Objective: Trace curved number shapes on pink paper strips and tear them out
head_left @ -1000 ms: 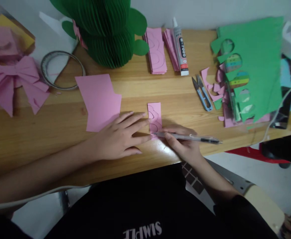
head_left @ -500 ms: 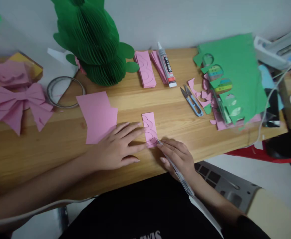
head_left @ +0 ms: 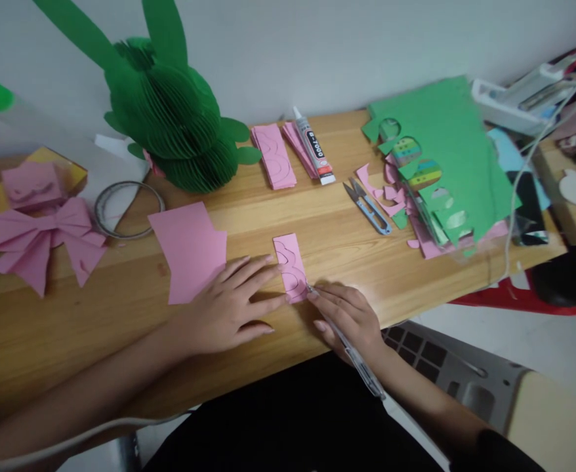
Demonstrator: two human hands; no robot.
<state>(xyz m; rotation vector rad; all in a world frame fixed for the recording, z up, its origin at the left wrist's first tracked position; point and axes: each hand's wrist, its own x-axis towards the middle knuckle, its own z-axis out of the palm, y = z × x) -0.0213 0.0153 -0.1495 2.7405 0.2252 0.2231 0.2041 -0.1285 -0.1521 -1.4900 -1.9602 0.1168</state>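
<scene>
A small pink paper strip [head_left: 290,267] with curved pen lines lies on the wooden table [head_left: 121,314]. My left hand [head_left: 229,307] lies flat beside it, fingers spread, fingertips touching the strip's left edge. My right hand [head_left: 349,319] is closed round a pen [head_left: 348,346], whose tip rests at the strip's lower right corner. A larger pink sheet [head_left: 189,250] lies partly under my left hand.
A green honeycomb paper figure [head_left: 170,124] stands at the back. Near it are stacks of pink strips [head_left: 273,156], a glue tube [head_left: 313,147] and snips [head_left: 367,206]. Green card with cut-outs [head_left: 445,151] fills the right. A pink bow [head_left: 42,239] and tape ring [head_left: 125,210] lie left.
The pen has swung from pointing right to pointing back toward me, its tip staying at the strip's lower edge. The view has tilted up. My left hand has stayed flat.
</scene>
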